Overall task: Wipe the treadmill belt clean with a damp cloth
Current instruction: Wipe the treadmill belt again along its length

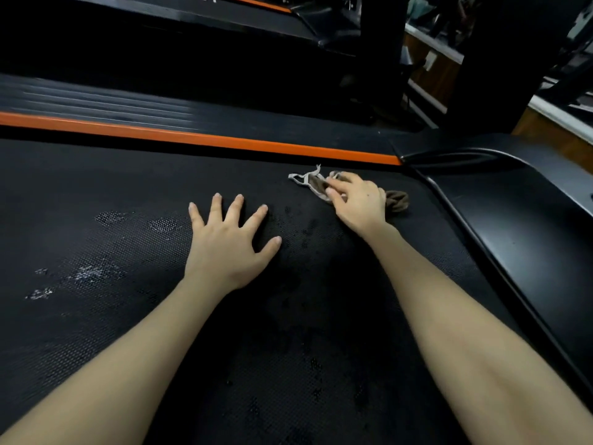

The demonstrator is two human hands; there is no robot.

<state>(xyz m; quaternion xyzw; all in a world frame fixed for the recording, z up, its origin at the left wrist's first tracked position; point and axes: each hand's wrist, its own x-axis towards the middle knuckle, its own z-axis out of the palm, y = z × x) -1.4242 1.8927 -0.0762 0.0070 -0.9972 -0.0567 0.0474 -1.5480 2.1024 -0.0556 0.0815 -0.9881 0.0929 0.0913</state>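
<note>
The right hand (pixel 356 200) is down on the brown cloth (pixel 398 202), fingers (pixel 337 187) curled over the bunched fabric, near the belt's (pixel 96 187) far edge, close to the orange side strip (pixel 192 136) and the black hood (pixel 513 194). The left hand (pixel 224 248) lies flat mid-belt, fingers spread wide, holding nothing. Pale wet-looking patches (pixel 93 274) sit toward the belt's left side, well apart from the cloth. The risk: with the cloth bunched so small and a frayed tail trailing, a sweep could skip those patches, or the braced palm could shift the belt.

cloth (pixel 396 200) middle hidden under right hand (pixel 357 200), far side rail (pixel 96 101) blurred
</note>
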